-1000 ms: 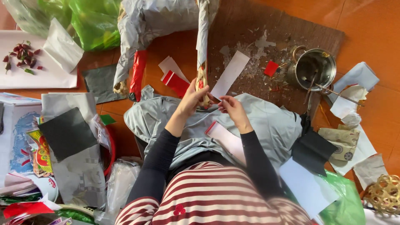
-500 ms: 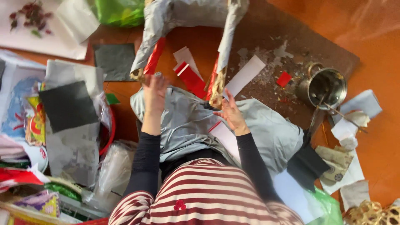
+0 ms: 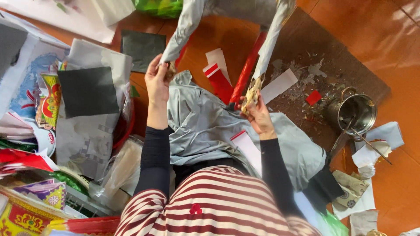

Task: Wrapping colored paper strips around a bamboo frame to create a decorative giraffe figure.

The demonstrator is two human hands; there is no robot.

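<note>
Closest in, a red-and-white striped top [image 3: 210, 205] with dark sleeves is seen, and a grey sheet [image 3: 205, 126] is spread over the lap and onto the orange floor [image 3: 393, 48]. A white card with a red edge [image 3: 247, 146] lies on that sheet, just by the right forearm. The left hand [image 3: 156, 81] is raised over the sheet's left edge, fingers pinched shut on the lower tip of a silver-grey paper leg [image 3: 183, 30] that slants up toward the top edge. The right hand [image 3: 259, 114] is closed around the frayed straw-coloured end [image 3: 251, 91] of a second silver-grey paper leg [image 3: 273, 39], which runs up and right; both legs seem to be joined to one big silver paper figure at the top, though that's cut off, so it can't be told for sure. Between the hands, a red paper tube [image 3: 247, 70] and red-and-white folded cards [image 3: 218, 78] lie on the floor. To the left, a messy pile is stacked with a black sheet [image 3: 87, 91] on top of printed grey paper, colourful packets near it. Right of the hands, a brown mat [image 3: 332, 61] is littered with scraps, with a white strip [image 3: 280, 85] and a small red scrap [image 3: 313, 97] on it, and a metal pot [image 3: 352, 113] with a stick in it stands at the mat's right corner. Farther up, another dark sheet [image 3: 142, 48] and a green bag [image 3: 159, 6] can be made out.
</note>
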